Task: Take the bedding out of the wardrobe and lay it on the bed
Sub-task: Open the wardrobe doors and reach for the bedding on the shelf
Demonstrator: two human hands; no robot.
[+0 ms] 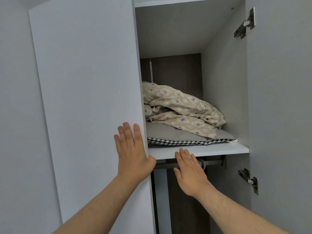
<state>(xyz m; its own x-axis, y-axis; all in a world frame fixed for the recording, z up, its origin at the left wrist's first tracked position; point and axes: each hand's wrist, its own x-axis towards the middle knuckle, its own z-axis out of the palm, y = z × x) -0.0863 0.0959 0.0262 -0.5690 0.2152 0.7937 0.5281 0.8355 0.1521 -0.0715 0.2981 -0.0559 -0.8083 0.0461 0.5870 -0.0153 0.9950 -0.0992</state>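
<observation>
Two bare forearms are seen reaching up from the bottom of the view. The left hand [133, 154] is laid flat against the face of the left wardrobe door [87, 92], close to its free edge; its fingers [128, 132] are spread and straight, and nothing is held in them. The right hand [189, 171] is raised just below the front edge of the shelf [211, 150], with the fingers extended and loosely together, the tips overlapping the shelf lip; whether the lip is actually touched cannot be told. Nothing is gripped by this hand either.

Behind the right hand, a grey hanging rail [212, 162] is seen under the shelf, with something pinkish looped on it. The right door is swung open, and two metal hinges [244, 24] are fixed on that side, one high and one low.

On the shelf, the bedding is stacked. At the bottom, a houndstooth-edged item [185, 142] is laid flat, with a grey padded piece [168, 132] resting on it. On top, a beige patterned duvet [182, 105] with purple and white diamond motifs is piled in loose, crumpled folds, pushed towards the left and rear of the compartment. A dark back panel [177, 70] is seen beyond it.
</observation>
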